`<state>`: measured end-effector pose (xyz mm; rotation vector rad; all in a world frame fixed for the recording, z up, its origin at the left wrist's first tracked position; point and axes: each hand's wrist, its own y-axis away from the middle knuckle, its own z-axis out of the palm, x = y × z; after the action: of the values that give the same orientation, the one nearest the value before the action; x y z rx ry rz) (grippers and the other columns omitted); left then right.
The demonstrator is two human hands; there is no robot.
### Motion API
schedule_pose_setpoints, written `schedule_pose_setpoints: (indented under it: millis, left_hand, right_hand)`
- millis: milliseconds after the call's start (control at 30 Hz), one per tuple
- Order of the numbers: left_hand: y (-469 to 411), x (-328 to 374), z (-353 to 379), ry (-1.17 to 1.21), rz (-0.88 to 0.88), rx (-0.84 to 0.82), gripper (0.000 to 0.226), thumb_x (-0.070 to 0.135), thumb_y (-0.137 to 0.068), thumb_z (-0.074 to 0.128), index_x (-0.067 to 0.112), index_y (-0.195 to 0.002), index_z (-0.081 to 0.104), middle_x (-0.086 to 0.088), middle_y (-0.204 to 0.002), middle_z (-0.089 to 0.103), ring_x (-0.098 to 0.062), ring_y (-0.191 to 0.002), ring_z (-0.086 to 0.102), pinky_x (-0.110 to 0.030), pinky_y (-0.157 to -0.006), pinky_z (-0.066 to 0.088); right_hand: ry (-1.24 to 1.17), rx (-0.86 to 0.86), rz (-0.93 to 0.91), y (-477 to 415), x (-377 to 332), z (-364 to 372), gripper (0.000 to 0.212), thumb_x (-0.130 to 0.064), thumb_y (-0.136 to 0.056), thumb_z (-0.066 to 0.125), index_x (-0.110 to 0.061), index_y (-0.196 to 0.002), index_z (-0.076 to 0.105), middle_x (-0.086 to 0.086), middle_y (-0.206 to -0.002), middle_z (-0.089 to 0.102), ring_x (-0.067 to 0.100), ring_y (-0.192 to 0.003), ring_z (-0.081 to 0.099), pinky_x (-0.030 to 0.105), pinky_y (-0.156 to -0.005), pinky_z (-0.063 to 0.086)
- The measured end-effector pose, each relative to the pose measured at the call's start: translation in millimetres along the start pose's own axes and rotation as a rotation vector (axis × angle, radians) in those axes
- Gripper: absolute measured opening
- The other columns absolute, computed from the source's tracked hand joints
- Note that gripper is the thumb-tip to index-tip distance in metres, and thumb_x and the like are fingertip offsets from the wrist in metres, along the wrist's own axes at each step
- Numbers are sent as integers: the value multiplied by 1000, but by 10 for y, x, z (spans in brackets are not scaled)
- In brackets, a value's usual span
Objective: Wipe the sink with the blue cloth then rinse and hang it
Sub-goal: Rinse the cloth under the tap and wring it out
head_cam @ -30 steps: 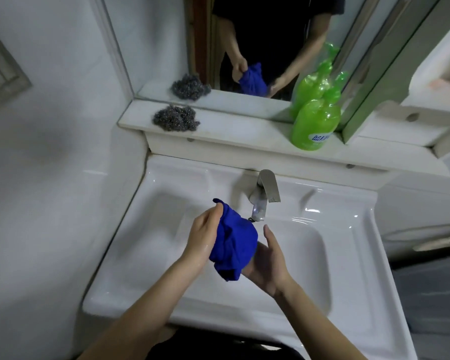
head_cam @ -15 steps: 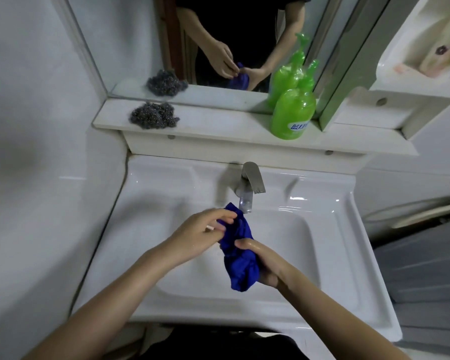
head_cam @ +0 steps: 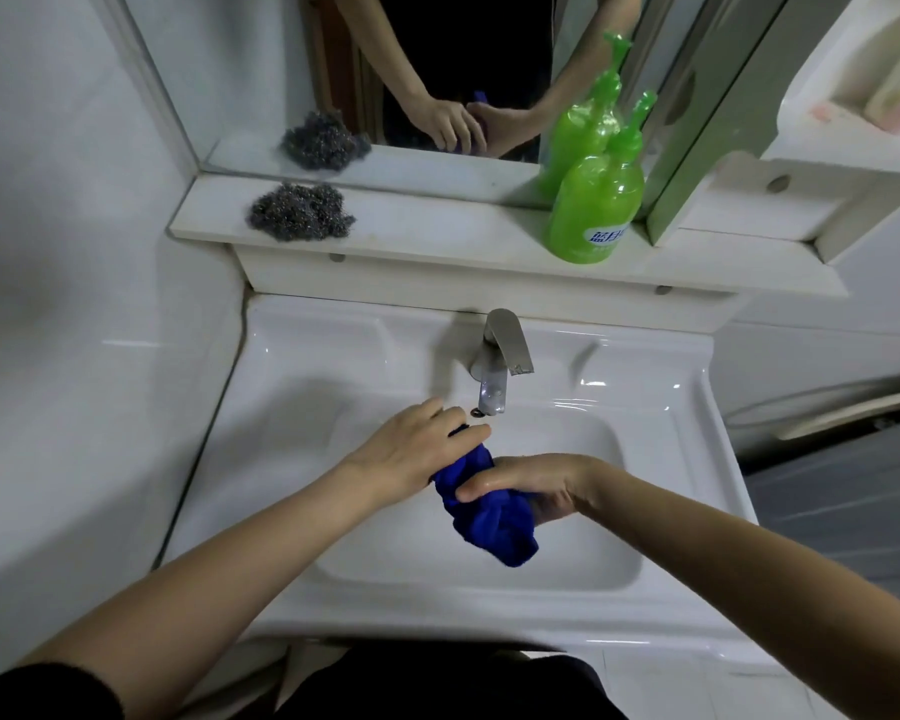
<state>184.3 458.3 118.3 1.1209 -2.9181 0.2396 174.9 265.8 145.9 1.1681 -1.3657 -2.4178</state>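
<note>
Far left, on the white ledge (head_cam: 437,241) under the mirror: grey wire scouring pad (head_cam: 301,211), lying loose.

My left hand (head_cam: 417,449) is over the white ceramic sink (head_cam: 292,402). Its fingers are curled down and closed round the upper end of the bunched blue cloth (head_cam: 494,532), with the fingertips close to the spout.

The cloth is twisted into a thick roll between both hands, above the basin. Its lower end hangs free below my right palm, not touching the sink floor as far as I can tell.

Brushed metal faucet (head_cam: 500,356): just behind the hands (no stream discernible).

My right hand (head_cam: 541,485) has thumb over and fingers under, wrapped tight round the cloth's middle.

Right end of the ledge: translucent green plastic pump bottle (head_cam: 596,205), upright, against the mirror.
</note>
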Motion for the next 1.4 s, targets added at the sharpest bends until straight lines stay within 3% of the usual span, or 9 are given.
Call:
schedule_pose_setpoints:
  millis: [167,300,567,767,867,933,1100,1233,1400]
  left_hand:
    - [-53,15,-15,51,-200,-380,36,7,-83,59,16,-117,50,-2,-109,59,-26,-96,55,-34,-69,44]
    - [-140,62,-6,193,-325,-527,11,15,-80,63,16,-87,55,-2,-81,59,-22,-75,60,-29,-59,43]
    - [-126,128,280,948,-841,-630,14,6,-63,67,9,-62,53,-4,-53,54,-23,-51,49,-24,-48,38]
    - [-46,284,356,1680,-1201,-642,19,3,-72,59,9,-85,47,-2,-53,38,-13,-44,29,-20,-38,22]
    - [19,329,409,1865,-1220,-659,15,4,-77,53,12,-78,40,-1,-54,36,-11,-45,28,-17,-37,18]
    - [26,295,424,1723,-1164,-650,21,7,-71,61,10,-81,43,-3,-58,39,-14,-47,31,-21,-41,21]
    - [-7,135,291,1112,-907,-502,32,22,-64,74,15,-86,52,2,-73,54,-16,-63,51,-27,-54,42]
    - [54,48,109,752,-651,-188,84,32,-68,77,29,-142,37,2,-134,45,-14,-119,50,-28,-93,48]
    - [168,144,-106,379,-247,34,90,14,-73,71,25,-152,28,-7,-158,18,-25,-142,27,-39,-111,40]
  right_hand:
    - [549,237,36,-39,-126,-1,26,-30,-74,79,-13,-86,65,1,-78,66,20,-75,62,29,-71,49]
    - [925,409,11,-144,-148,-1,32,-29,-72,78,-16,-96,61,-2,-79,66,18,-70,63,20,-54,45]
    - [1524,706,-254,-482,62,-158,40,-21,-75,72,-9,-108,53,7,-100,67,30,-87,63,32,-62,37]
    - [1717,957,-589,-772,297,-263,53,-16,-49,88,-11,-79,44,1,-55,53,21,-44,47,25,-41,21]
    - [1636,983,-790,-833,374,-331,39,-9,-63,80,-11,-82,46,3,-61,52,23,-50,45,28,-42,33]
    - [1523,1016,-850,-846,454,-328,34,-14,-67,78,-12,-87,52,3,-67,55,23,-56,47,30,-46,37]
    - [1085,980,-537,-627,462,-175,35,-32,-66,75,-21,-95,59,-3,-79,62,22,-69,56,34,-55,48]
    - [348,669,-308,-374,297,-211,29,-18,-67,78,-10,-90,62,5,-76,66,17,-67,58,38,-68,53]
    - [-153,201,-194,38,112,-320,42,-28,-76,71,-2,-107,60,11,-88,63,17,-68,59,26,-66,50]
